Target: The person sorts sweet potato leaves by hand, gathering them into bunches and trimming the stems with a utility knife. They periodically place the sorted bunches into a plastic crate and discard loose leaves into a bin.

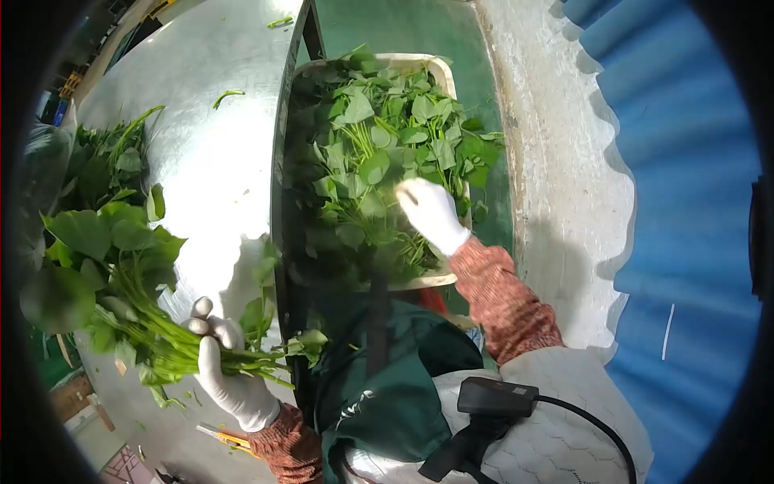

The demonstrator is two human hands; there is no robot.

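My left hand (229, 373), in a white glove, is closed around the stems of a thick bunch of leafy greens (157, 319). The bunch is held over the metal table, leaves fanning out to the left and cut stem ends pointing right. My white-gloved right hand (433, 216) hovers over the right side of a pale crate (446, 79) heaped with loose leafy greens (375, 149). Its fingers are curled together and slightly blurred; whatever they pinch, if anything, is hidden.
The shiny metal table (193, 153) has another heap of greens (101, 173) on its far left and stray stems. A yellow box cutter (234, 440) lies near my left forearm. A rough wall (536, 161) and blue curtain (685, 185) stand to the right of the crate.
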